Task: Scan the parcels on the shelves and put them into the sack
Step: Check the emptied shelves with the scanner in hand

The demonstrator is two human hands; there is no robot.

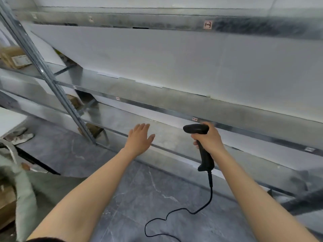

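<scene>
- A black cord [192, 212] loops across the grey marbled floor [139, 193] and climbs to the butt of a scanner.
- At the lower left edge lies a pale green sack [23, 186], blurred. A brown box [6, 205] shows just beside its fabric; whether it sits inside cannot be told.
- The left hand [139, 137] is released and flat, palm down, fingers straight and thumb spread. It hovers at the front edge of the low shelf [113, 119].
- The right hand [208, 139] is clenched round the handle of the black scanner [196, 128], which it holds upright. The scanner's head points left, level with the front rail of the middle shelf [157, 95].
- White shoes [22, 137] sit on the floor at far left.
- A slanted steel upright [50, 81] parts this bay from the one to its left.
- Beyond the upright, a labelled cardboard parcel [14, 57] rests on the middle level of the left bay.
- A second parcel [73, 100] shows one level down, close behind the upright, and a third parcel [93, 129] near the upright's foot.
- White boards [174, 58] back the galvanised shelves.
- Farthest up, the top shelf [139, 20] carries a red-edged tag [208, 24] on its rail.
</scene>
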